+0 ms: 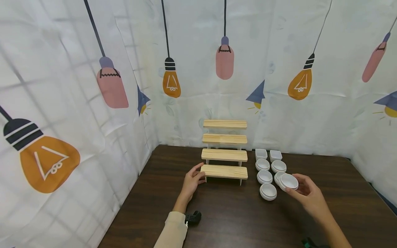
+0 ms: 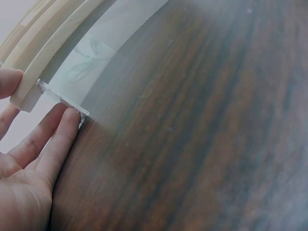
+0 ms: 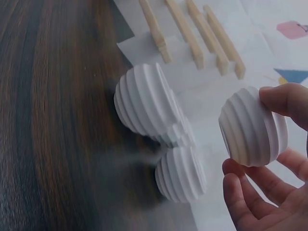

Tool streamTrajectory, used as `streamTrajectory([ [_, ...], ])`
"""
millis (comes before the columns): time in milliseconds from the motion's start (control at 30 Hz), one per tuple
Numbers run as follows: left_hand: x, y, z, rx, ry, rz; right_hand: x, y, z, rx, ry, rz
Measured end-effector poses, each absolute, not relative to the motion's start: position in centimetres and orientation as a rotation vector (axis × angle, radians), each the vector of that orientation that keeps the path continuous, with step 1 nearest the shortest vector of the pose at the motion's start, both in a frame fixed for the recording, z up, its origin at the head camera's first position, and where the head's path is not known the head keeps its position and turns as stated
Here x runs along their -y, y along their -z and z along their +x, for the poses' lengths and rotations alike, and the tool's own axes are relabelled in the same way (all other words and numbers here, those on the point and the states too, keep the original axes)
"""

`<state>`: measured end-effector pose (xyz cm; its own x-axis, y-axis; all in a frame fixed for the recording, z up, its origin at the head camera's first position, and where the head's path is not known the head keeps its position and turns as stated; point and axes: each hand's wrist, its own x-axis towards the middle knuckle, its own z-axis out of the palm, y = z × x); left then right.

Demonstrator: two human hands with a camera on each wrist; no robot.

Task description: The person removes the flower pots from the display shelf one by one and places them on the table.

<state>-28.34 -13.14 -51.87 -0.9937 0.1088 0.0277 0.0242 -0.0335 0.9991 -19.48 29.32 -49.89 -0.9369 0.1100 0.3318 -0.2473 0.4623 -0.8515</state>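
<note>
R hand (image 1: 307, 194) fingers pinch a ribbed round white bowl (image 1: 288, 181), lifted off dark woodgrain surface (image 1: 229, 217). L hand (image 1: 192, 181), fingers relaxed, thumb touching pale wooden stepped rack (image 1: 224, 171).

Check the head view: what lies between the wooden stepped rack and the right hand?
White ribbed bowls in two rows on the table, between rack and right hand.

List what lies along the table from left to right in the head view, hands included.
Left hand touching the wooden step shelf → the shelf → round white bowl on the table → white bowl held in the right hand's fingers → right hand.
</note>
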Motion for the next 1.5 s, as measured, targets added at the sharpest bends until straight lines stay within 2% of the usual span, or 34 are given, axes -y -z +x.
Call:
streamTrajectory([
  [667, 13.1, 51.8, -28.3, -2.159, -2.196, 0.149, -31.0, 51.6, -19.4, 2.473, -1.431, 0.191],
  [1500, 13.1, 51.8, -28.3, -2.147, -2.213, 0.141, -31.0, 53.5, -19.8, 2.617, -1.418, 0.14],
])
